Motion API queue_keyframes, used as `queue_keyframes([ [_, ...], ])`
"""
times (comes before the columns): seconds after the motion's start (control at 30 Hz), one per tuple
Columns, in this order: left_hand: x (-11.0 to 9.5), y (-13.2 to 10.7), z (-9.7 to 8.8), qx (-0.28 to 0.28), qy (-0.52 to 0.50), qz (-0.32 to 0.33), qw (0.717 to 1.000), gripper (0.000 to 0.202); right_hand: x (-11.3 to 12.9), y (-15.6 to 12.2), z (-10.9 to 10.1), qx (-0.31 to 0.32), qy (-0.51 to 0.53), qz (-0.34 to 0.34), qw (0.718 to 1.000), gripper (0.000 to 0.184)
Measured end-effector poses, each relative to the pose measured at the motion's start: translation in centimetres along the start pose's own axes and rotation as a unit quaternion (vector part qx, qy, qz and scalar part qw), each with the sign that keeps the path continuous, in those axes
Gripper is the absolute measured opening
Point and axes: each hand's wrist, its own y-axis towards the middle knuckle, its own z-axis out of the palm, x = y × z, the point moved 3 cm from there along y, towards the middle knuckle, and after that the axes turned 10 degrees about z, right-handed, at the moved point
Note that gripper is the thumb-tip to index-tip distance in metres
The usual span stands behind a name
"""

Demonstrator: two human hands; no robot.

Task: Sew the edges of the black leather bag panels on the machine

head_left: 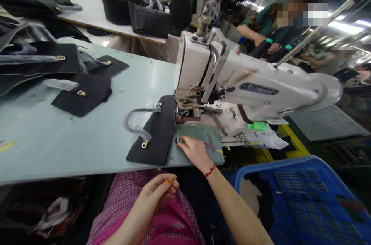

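Note:
My right hand is on the table edge below the sewing machine, thumb and fingers closed on a small round metal bobbin. Left of it lies a black bag panel with gold fittings and a plastic-wrapped handle; its far edge reaches the machine's needle area. Over my lap, my left hand has curled fingers with the thumb pressed to them. Something orange shows at the thumb tip, and whether the fingers hold anything is hidden. A pink loop-shaped object rests beside my right hand.
The white sewing machine stands at the table's right. More black panels lie on the pale table at left. A blue plastic basket is at lower right. Black bags stand on another table behind; co-workers are beyond.

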Motion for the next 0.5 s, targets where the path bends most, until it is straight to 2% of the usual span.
queue_keyframes([
  [0.13,-2.6,0.3,1.5,-0.008,0.010,0.072,0.997,0.049,0.7,-5.4,-3.2,-0.091,0.086,-0.099,0.987,0.032],
  [0.23,-3.5,0.6,2.8,0.029,0.015,0.089,0.995,0.045,1.7,-8.6,-4.9,-0.122,0.055,-0.168,0.977,0.033],
  [0.33,-3.7,0.3,3.5,0.035,0.025,0.090,0.995,0.037,2.5,-10.0,-5.9,-0.134,0.056,-0.192,0.971,0.035],
  [0.5,-4.4,-1.1,2.8,-0.014,-0.014,0.075,0.997,0.035,3.0,-10.6,-7.3,-0.157,0.178,-0.176,0.955,0.030],
])
